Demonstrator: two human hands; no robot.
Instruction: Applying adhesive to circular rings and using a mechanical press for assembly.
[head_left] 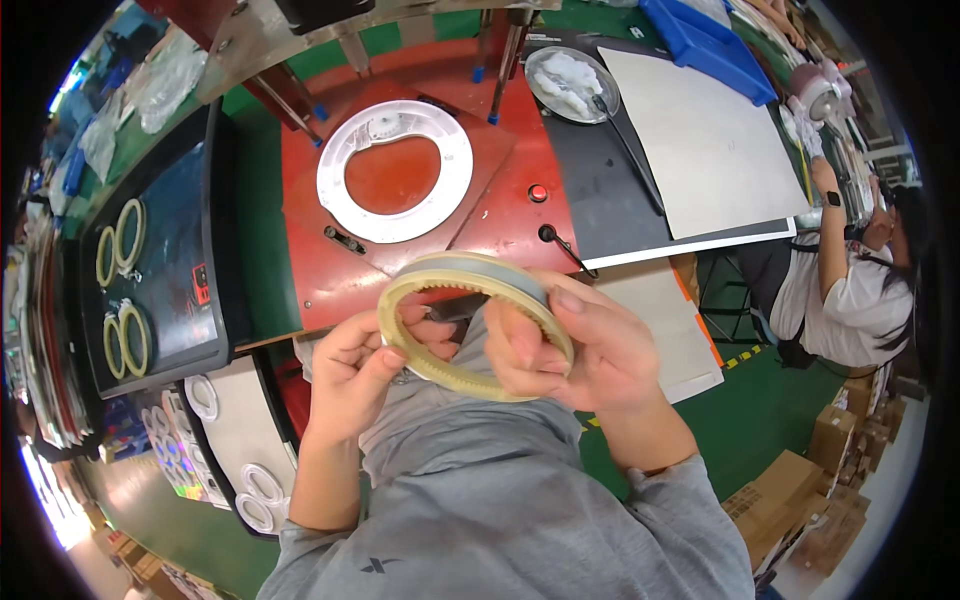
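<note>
Between my two hands I hold up a cream-coloured plastic ring gear (455,378), with fine teeth along its inside and a grey band around its outer side. My left hand (362,362) grips its left edge, thumb in front and fingers reaching through the opening. At the right edge my right hand (590,345) pinches the rim between thumb and fingers. The ring is tilted and held above my lap, just in front of the red press bed (540,225). On that bed lies a flat white ring plate (455,165), apart from my hands.
Metal posts (510,65) rise from the red bed, which carries a red button (537,193). A dish of white grease (572,85) with a dark-handled tool stands at right. Cream rings (130,235) lie on a black tray (215,240) at left. A person (840,270) sits far right.
</note>
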